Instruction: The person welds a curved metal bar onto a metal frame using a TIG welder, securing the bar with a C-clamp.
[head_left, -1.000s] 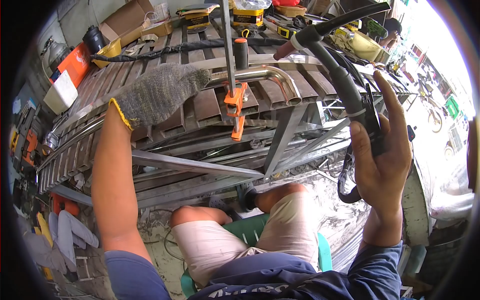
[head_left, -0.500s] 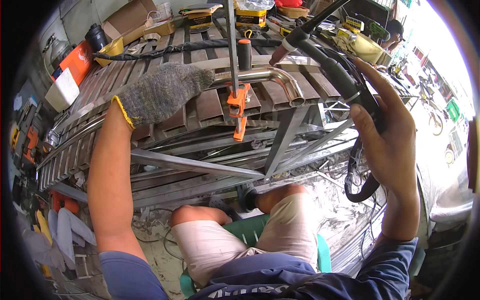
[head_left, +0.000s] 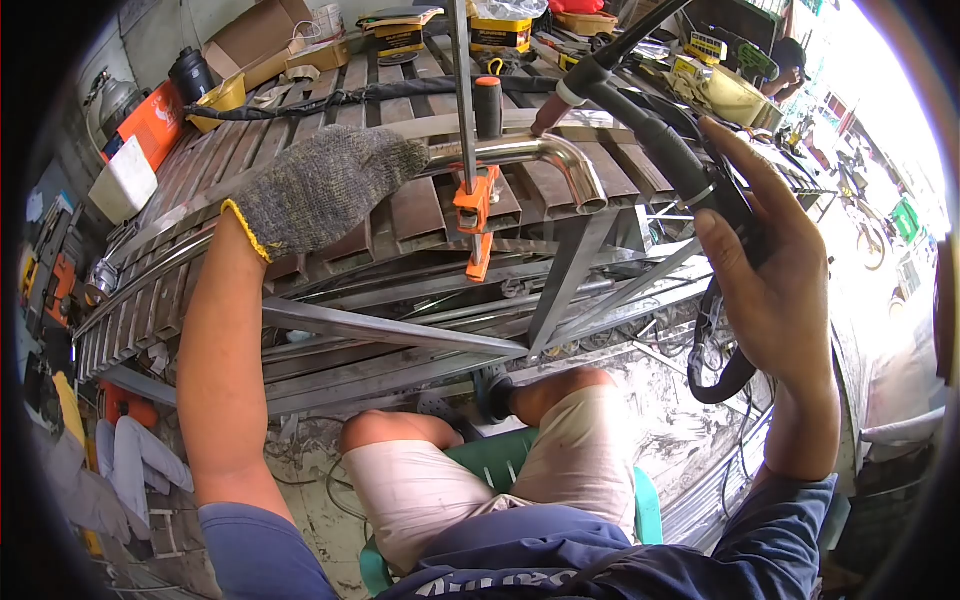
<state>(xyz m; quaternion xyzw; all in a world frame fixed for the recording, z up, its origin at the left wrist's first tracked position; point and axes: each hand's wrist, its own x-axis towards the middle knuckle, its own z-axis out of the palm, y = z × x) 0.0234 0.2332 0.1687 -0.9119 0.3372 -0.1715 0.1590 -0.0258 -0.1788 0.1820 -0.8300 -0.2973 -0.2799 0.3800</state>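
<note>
My left hand [head_left: 325, 185], in a grey knit glove with a yellow cuff, is closed at the left end of a shiny bent metal pipe [head_left: 575, 172]; its fingertips are hidden by the glove's back. A TIG welding torch [head_left: 655, 135] is gripped in my bare right hand [head_left: 770, 265], index finger stretched along its handle. The torch's reddish cup points down at the top of the pipe's bend, right at its surface. An orange clamp [head_left: 476, 205] with an upright steel bar stands at the middle of the pipe, on the edge of the slatted metal table [head_left: 415, 215].
A black cable sleeve [head_left: 350, 97] runs across the slats. Behind lie yellow boxes [head_left: 500, 35], a cardboard box [head_left: 255, 40] and a yellow basin [head_left: 740, 95]. Steel braces [head_left: 570, 280] run below the table edge. Another person [head_left: 790, 65] is at the far right.
The torch has shifted slightly left and down with my right hand, bringing its cup closer to the pipe's bend. My left hand has stayed nearly still.
</note>
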